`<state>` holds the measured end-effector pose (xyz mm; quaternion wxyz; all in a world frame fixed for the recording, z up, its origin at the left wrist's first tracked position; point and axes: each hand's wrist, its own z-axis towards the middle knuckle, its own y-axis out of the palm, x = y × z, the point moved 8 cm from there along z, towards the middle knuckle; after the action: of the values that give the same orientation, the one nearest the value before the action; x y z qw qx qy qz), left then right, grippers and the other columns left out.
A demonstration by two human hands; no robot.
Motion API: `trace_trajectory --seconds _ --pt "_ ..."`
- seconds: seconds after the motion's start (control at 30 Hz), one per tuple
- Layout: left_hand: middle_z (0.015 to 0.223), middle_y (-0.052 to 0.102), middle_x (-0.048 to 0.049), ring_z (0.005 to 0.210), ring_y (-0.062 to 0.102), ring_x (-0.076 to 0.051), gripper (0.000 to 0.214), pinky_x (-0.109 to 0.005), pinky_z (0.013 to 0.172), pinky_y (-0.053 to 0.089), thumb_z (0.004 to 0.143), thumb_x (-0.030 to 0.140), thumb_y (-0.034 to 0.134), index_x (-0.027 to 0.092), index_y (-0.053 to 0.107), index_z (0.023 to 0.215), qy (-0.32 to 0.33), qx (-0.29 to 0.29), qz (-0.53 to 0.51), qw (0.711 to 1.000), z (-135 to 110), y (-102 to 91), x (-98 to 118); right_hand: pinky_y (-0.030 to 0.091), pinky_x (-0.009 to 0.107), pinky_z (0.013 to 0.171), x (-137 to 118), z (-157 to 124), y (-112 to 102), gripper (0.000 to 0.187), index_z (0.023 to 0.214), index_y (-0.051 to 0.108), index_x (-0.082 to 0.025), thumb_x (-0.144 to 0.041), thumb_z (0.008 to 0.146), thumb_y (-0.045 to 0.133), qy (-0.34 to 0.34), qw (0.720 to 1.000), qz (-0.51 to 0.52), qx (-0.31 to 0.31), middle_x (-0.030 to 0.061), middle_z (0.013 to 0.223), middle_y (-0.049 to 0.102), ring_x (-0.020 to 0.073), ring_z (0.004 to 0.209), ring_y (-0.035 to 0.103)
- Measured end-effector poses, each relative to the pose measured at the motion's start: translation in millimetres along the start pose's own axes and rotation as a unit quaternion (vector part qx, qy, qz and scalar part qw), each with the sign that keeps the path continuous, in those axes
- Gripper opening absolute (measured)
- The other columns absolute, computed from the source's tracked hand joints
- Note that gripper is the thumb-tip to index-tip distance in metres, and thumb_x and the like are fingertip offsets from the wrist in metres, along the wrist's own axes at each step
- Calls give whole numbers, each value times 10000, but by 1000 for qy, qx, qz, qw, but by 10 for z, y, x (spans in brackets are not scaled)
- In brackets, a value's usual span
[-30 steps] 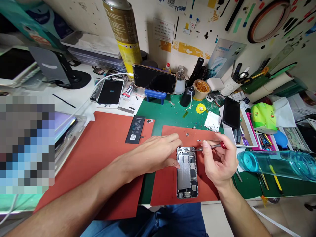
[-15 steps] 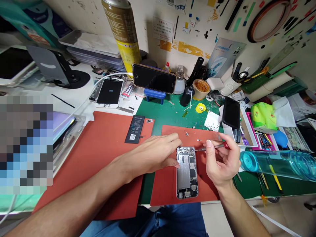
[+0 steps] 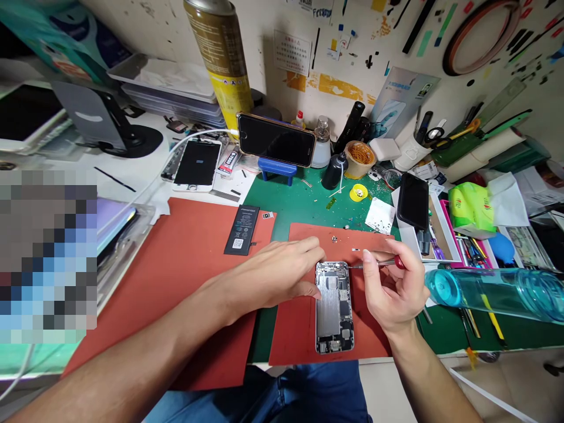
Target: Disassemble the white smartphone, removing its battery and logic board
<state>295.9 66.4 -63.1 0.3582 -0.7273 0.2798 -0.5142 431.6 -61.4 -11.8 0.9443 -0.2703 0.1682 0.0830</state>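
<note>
An opened phone chassis (image 3: pixel 333 308) lies face up on a small red mat (image 3: pixel 299 329), its inner parts showing. My left hand (image 3: pixel 275 273) rests on the mat against the chassis's upper left side, fingers curled and thumb touching its edge. My right hand (image 3: pixel 392 288) pinches a red-handled screwdriver (image 3: pixel 379 263), whose metal tip points left at the chassis's top right corner. A black battery (image 3: pixel 242 230) lies on the larger red mat (image 3: pixel 176 276) to the left. Tiny screws (image 3: pixel 334 239) sit on the mat above the phone.
A phone (image 3: pixel 275 140) leans on a blue stand at the back, beside a screen assembly (image 3: pixel 197 164) and a tall spray can (image 3: pixel 220 59). A black phone (image 3: pixel 413 201) and a teal water bottle (image 3: pixel 493 291) lie at right, among tools, bottles and a green packet (image 3: pixel 469 211).
My right hand shifted very slightly, with the screwdriver tip staying at the chassis's top edge. My left hand and the phone have not moved.
</note>
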Motion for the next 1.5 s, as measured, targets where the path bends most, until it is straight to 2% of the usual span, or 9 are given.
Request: trace_trajectory --seconds 0.17,0.3,0.4,0.53,0.73,0.8,1.0,1.17,1.5 --pt "1165 673 -35 1044 700 -267 388 -337 689 387 978 490 799 208 638 1189 -4 -5 23 1000 2 6 4 642 242 577 -51 23 -29 570 1418 616 -214 -102 915 860 -43 999 -21 -8 21 966 810 149 636 765" --pt "1181 681 -40 1058 715 -285 434 -332 687 399 977 557 774 212 635 1200 -4 -4 42 999 8 13 8 558 281 542 -169 111 -38 357 1221 613 -180 -158 953 847 -97 988 -66 -97 -7 802 735 141 572 685" --pt "1174 684 -42 1053 720 -290 432 -332 686 410 974 558 778 210 640 1189 -7 -4 49 999 11 -1 22 483 288 512 -201 202 -37 241 1121 586 -188 -198 1005 797 -98 977 -86 -169 -13 783 706 127 551 646" --pt "1164 684 -42 1043 723 -287 415 -336 691 425 967 536 794 198 641 1152 -2 0 52 999 7 -39 64 465 272 522 -222 286 12 154 1137 566 -183 -181 1059 699 -95 961 -42 -257 2 825 698 132 632 685" --pt "1140 679 -41 1031 725 -285 411 -335 667 415 948 519 821 184 651 1115 0 7 59 998 6 -41 69 524 278 607 -211 336 82 111 1149 558 -195 -164 1067 625 -93 937 5 -335 37 953 722 147 733 704" --pt "1141 678 -42 1019 722 -280 408 -335 659 410 951 516 819 183 651 1115 4 10 60 998 10 -40 65 526 281 616 -202 339 96 99 1128 550 -205 -179 1071 626 -91 935 8 -343 27 931 710 146 723 692" --pt "1154 681 -49 1015 715 -279 425 -338 656 413 953 531 813 180 668 1144 6 9 60 998 20 -50 65 385 278 490 -193 351 115 176 1022 489 -234 -190 1082 649 -106 943 -11 -315 -24 781 648 120 592 611" --pt "1145 686 -48 1018 717 -283 434 -339 654 417 936 524 836 176 680 1143 12 24 55 998 22 -48 61 501 276 574 -150 350 164 92 1085 507 -228 -209 1080 596 -72 929 26 -362 22 906 693 148 696 675" --pt "1131 687 -54 1007 721 -288 415 -329 659 426 945 520 826 191 690 1159 13 25 42 999 20 -34 42 520 274 580 -158 384 86 93 1115 555 -222 -214 1058 627 -47 940 25 -336 19 913 739 143 692 697"
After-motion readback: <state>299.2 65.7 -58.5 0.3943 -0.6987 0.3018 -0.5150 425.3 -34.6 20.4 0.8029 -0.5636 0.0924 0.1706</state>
